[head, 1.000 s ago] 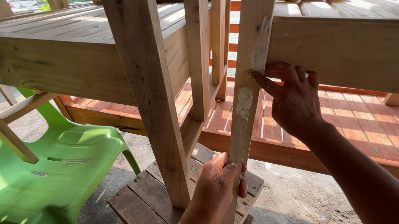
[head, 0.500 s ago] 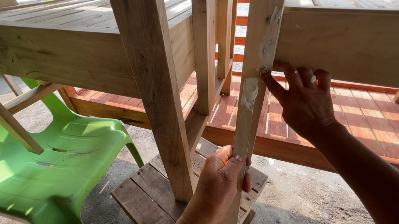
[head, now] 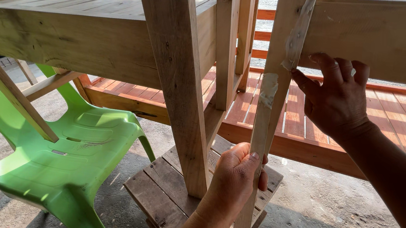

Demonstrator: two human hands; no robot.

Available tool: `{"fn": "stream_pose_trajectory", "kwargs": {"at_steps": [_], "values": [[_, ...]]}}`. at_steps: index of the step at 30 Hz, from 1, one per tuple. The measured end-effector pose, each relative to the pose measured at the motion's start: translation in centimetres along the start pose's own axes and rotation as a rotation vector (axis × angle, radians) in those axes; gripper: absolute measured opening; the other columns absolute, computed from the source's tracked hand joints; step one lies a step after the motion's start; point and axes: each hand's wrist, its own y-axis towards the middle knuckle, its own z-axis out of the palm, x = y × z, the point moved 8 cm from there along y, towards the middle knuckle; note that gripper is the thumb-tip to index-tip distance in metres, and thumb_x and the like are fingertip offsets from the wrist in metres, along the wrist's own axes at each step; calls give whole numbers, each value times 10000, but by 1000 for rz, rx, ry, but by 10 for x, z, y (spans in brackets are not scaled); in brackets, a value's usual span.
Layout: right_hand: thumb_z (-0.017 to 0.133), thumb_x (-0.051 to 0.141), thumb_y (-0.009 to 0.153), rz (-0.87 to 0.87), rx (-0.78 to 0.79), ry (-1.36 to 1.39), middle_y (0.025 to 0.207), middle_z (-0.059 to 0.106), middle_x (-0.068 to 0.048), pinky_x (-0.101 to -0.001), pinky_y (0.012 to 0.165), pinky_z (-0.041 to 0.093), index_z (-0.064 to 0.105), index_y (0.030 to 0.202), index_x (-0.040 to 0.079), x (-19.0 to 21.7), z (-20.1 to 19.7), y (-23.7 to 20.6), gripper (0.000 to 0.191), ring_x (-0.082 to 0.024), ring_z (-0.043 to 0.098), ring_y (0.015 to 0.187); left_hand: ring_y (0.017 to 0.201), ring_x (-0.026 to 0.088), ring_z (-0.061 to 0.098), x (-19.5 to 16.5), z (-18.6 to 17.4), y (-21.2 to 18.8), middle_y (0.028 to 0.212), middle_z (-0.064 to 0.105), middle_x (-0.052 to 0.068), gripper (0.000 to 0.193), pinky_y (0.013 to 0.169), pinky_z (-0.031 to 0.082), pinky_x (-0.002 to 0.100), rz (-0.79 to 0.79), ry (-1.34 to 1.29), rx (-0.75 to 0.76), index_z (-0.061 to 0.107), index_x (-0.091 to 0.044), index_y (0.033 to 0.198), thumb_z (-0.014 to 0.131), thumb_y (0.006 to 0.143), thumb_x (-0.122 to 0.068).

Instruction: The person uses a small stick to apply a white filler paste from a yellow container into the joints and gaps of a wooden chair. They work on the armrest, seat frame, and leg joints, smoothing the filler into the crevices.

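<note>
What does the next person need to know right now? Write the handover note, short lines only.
Left hand: wrapped around the lower part of the thin wooden slat, thumb on its front edge.
Right hand: fingertips pressed on the slat higher up, where pale filler patches show.
Slat: stands near upright, its top against the wooden bench frame, its lower end in front of the small slatted pallet on the ground.
Nearby: green plastic chair to the left, orange slatted deck behind.
Done: filler is on the slat in two patches.
Left: no fastener or tool in view; whether the slat is fixed cannot be told.
</note>
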Motion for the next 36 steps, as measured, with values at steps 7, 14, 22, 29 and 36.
{"fn": "stream_pose_trajectory", "kwargs": {"at_steps": [7, 14, 22, 29, 36], "values": [[710, 38, 900, 12, 39, -113, 1444, 508, -43, -465, 1075, 320, 728, 1421, 369, -2, 4, 18, 618, -238, 479, 1279, 517, 105, 539, -3, 3, -2, 624, 570, 42, 255, 506, 419, 265, 56, -63, 34, 592, -30, 918, 459, 1061, -194], [656, 23, 945, -44, 106, -183, 1457, 508, -33, -486, 1067, 309, 684, 1460, 459, -3, 1, 17, 676, -232, 475, 1285, 504, 104, 520, -3, 1, -3, 608, 577, 53, 262, 501, 416, 259, 35, -28, 34, 590, -35, 909, 449, 1055, -200], [681, 72, 949, -175, 77, -247, 1438, 532, -19, -494, 1039, 332, 691, 1387, 533, -6, 3, 3, 636, -209, 501, 1208, 525, 98, 535, 3, 1, -3, 623, 579, 26, 258, 509, 409, 250, -27, -27, 18, 612, -45, 923, 447, 1047, -199], [700, 86, 1009, -129, -9, -28, 1453, 556, -40, -521, 1073, 334, 739, 1301, 412, -13, -4, 2, 440, -220, 512, 1210, 508, 91, 500, 3, 2, 1, 591, 582, 44, 271, 495, 387, 250, -45, 19, 12, 612, -57, 911, 434, 1042, -213], [612, -27, 917, -65, 65, -172, 1535, 514, -80, -491, 1053, 333, 672, 1479, 456, -12, 9, 23, 744, -242, 508, 1266, 560, 112, 572, 1, 4, 4, 669, 574, 13, 262, 529, 454, 268, 37, -87, 19, 606, -37, 905, 457, 1047, -198]]}}
